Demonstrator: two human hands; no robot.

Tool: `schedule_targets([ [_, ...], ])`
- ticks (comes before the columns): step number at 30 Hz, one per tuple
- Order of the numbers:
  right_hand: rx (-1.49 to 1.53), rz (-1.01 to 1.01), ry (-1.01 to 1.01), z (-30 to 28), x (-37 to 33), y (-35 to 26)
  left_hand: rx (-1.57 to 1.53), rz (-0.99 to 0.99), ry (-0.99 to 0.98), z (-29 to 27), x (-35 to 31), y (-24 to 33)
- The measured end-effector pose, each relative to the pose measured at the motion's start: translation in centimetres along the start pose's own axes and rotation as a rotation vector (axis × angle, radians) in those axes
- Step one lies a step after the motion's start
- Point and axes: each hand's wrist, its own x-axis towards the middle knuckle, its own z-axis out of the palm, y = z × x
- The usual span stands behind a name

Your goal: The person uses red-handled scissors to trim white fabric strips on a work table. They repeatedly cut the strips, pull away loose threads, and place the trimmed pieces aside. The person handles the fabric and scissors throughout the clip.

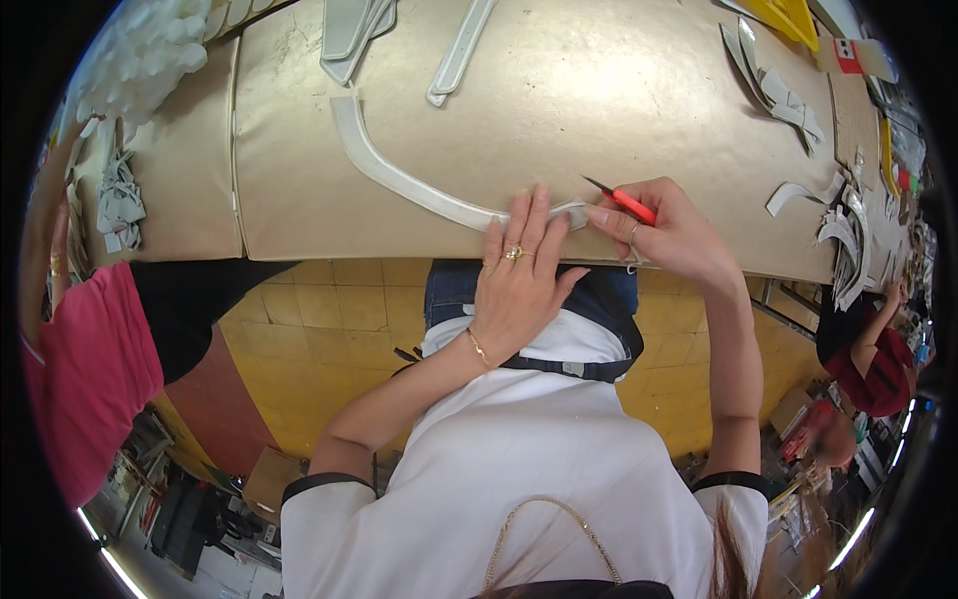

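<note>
A long curved pale strip (399, 186) with a lighter band along it lies on the gold-coloured table covering, close to the front edge. My left hand (521, 270) rests flat over its right part, fingers stretched out and slightly apart, pressing it down. At the strip's right end, the thumb and fingertips of my right hand (671, 228) are closed close to the tip and seem to touch it. That same hand holds a small red-handled cutting tool (636, 207), its dark pointed blade aimed up and left. Whether the tool is a blade or snips cannot be told.
Flat pale pieces (351, 40) and a narrow strip (461, 52) lie at the far side. Curved offcuts (773, 95) and a pile of strips (850, 240) are at right, near a yellow bin (783, 20). A person in pink (105, 369) works at left, another at far right.
</note>
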Motion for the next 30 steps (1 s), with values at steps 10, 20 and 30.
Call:
schedule_targets([
  [10,-0.542,-0.251,0.217,0.6,0.4,-0.4,0.183,-0.014,-0.014,0.7,0.6,0.8],
  [20,-0.549,-0.418,0.225,-1.3,2.2,0.4,0.184,-0.045,-0.071,0.2,0.8,1.2],
  [30,-0.566,-0.309,0.106,-2.3,2.3,0.0,0.25,-0.057,-0.079,0.2,0.9,1.6],
])
